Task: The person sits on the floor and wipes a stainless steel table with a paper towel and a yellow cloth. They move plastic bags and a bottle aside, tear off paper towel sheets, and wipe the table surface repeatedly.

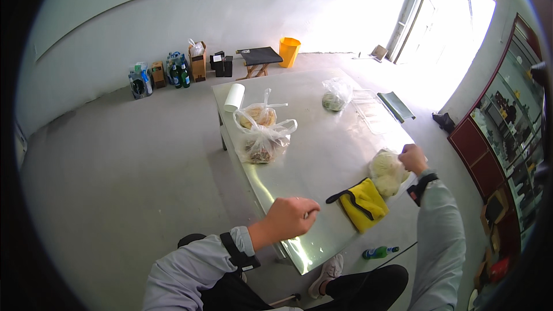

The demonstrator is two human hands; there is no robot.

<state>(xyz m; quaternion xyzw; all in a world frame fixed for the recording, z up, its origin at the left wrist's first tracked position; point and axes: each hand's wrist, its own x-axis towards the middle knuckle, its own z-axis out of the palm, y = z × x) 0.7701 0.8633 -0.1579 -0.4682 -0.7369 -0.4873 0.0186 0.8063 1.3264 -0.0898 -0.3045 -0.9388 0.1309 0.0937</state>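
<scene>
My right hand (413,158) is closed at the edge of a clear plastic bag (386,172) holding pale rounded food, at the right edge of the metal table (302,172). My left hand (288,218) is above the near left edge with its fingers curled; whether a small thing sits between thumb and finger cannot be told. Between the hands lies a folded yellow cloth (365,207) with black trim and a black strap. Two tied clear bags, one with brown food (260,149) and one with flat golden food (258,116), stand at the left beside a white roll (234,97).
Another clear bag (336,95) with greenish contents and clear plastic trays (370,112) lie on the table's far part. A green bottle (380,252) lies on the floor near my foot. A folding stool (259,56) and yellow bin (289,52) stand by the wall; a glass cabinet (484,155) is at right.
</scene>
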